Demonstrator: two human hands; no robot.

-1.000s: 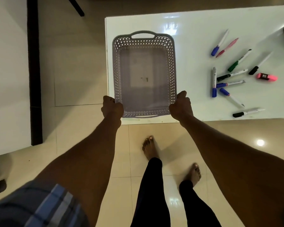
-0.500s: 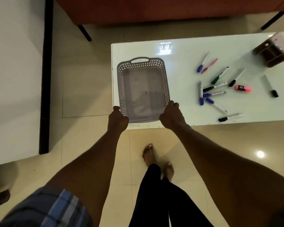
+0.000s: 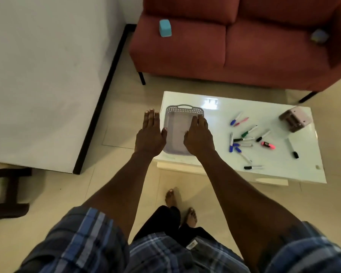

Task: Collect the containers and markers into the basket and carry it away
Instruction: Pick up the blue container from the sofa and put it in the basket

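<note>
I've let go of the basket (image 3: 182, 123); both hands (image 3: 150, 134) (image 3: 199, 135) flat, empty. Light, stiff plastic; I'd lift by its end handles.

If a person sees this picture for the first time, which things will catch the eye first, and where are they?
Two flat, open hands, left hand and right hand, are spread over a grey basket at the left end of the white table. Coloured markers lie scattered to the basket's right. Behind stands a red sofa with a blue block on its seat.
</note>
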